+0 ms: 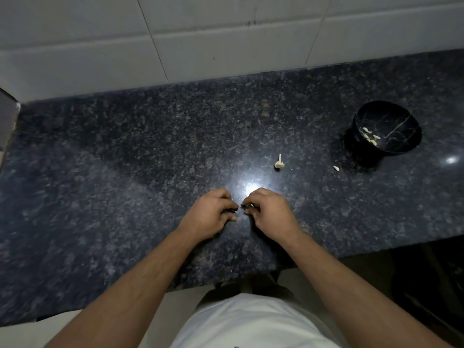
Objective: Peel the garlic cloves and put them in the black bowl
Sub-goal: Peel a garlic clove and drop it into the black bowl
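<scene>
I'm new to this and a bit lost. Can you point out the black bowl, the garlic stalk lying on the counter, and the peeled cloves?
black bowl (404, 121): head view, bare inner wall.
garlic stalk (279, 164): head view, its base.
peeled cloves (371, 137): head view, inside the bowl.

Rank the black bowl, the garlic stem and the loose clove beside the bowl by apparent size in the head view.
1. Bowl
2. Stem
3. Clove
The wide-angle lens may distort the edges, but the gaps are clear.
</scene>
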